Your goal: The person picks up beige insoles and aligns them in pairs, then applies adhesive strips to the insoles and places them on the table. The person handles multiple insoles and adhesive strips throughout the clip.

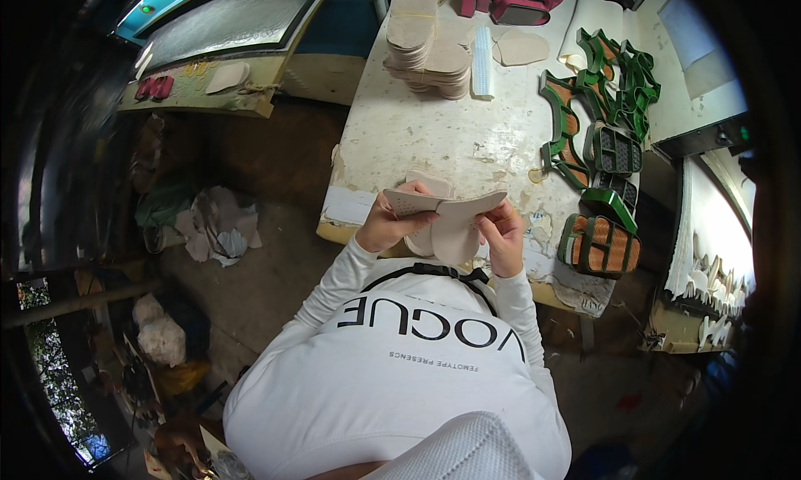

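In front of my body, at the near edge of the table, both hands are raised around beige insoles. My left hand (392, 222) is closed on a perforated insole (412, 201), thumb below it and fingers behind. The right hand (502, 234) pinches the outer end of another insole (472, 204), whose inner end meets the left one. Directly beneath lie more loose insoles (455, 236), partly covered by the held ones and by my fingers. Whether the two held pieces are joined in the middle cannot be made out.
Banded stacks of insoles (411, 48) stand at the table's far side, beside a pale blue strip (482, 63). Green cutting dies (561, 117) with orange lining crowd the right edge; dark red dies (519, 8) sit at the back. Another bench (242, 108) stands at far left.
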{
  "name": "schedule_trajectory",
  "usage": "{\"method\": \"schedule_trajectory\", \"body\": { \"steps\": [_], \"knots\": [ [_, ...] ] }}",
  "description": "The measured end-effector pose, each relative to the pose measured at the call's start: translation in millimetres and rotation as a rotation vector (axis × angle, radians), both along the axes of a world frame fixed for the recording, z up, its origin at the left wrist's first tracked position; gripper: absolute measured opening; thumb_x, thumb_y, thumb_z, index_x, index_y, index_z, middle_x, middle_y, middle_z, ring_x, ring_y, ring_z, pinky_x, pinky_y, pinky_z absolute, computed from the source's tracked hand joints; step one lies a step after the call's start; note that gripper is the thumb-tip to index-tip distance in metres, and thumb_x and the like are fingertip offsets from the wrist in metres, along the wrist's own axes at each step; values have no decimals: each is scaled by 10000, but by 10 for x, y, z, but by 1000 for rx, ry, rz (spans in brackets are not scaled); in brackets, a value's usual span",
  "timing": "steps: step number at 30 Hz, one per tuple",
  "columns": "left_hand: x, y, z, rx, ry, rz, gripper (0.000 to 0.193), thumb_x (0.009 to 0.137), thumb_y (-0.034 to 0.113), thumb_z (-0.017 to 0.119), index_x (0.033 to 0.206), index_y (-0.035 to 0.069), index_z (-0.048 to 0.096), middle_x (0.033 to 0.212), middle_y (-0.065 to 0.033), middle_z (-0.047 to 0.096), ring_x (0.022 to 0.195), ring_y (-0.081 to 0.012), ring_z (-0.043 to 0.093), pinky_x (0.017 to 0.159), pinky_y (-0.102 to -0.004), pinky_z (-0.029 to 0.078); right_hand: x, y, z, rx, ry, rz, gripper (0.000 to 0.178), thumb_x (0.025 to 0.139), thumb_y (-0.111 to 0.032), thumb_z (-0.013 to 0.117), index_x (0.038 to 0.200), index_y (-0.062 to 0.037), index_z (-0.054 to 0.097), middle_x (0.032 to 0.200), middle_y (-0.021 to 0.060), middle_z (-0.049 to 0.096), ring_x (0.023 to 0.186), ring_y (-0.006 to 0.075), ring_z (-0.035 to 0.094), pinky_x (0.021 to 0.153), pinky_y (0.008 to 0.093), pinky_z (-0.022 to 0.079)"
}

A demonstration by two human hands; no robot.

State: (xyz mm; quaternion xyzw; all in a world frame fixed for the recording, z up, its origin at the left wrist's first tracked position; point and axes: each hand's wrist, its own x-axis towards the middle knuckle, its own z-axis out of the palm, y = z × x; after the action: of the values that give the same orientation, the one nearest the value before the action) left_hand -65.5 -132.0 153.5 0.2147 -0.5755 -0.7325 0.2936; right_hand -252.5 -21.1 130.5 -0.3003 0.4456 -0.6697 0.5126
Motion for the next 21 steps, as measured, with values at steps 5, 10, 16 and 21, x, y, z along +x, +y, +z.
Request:
{"method": "schedule_trajectory", "body": {
  "steps": [5,10,16,21],
  "knots": [
    [17,2,35,-65,1,-10,168,809,-3,680,975,11,659,904,1,594,799,-68,553,695,-203,443,-4,2,5,6,-9,-3,163,869,10,543,1024,-30,573,910,-12,603,805,44,538,626,180,397],
    [28,-4,52,-70,-6,-12,134,813,8,678,944,19,702,934,-26,591,828,-97,559,703,-214,447,2,-39,11,-49,63,3,172,864,24,529,1023,-20,579,898,-13,595,834,62,549,714,207,420],
    [2,30,-133,4,53,170,187,877,115,643,1045,35,653,949,-19,614,804,-84,575,694,-213,456,-13,-57,48,78,63,-10,172,870,-12,562,1041,-26,585,863,-15,602,704,36,534,571,179,399],
    [3,-134,-323,675,-44,154,437,971,370,440,1274,57,479,1171,-74,599,1022,-147,607,831,-311,519,-125,-147,8,156,46,-207,268,885,-109,597,1142,-35,584,865,-21,612,633,13,499,476,169,354]
  ]
}}
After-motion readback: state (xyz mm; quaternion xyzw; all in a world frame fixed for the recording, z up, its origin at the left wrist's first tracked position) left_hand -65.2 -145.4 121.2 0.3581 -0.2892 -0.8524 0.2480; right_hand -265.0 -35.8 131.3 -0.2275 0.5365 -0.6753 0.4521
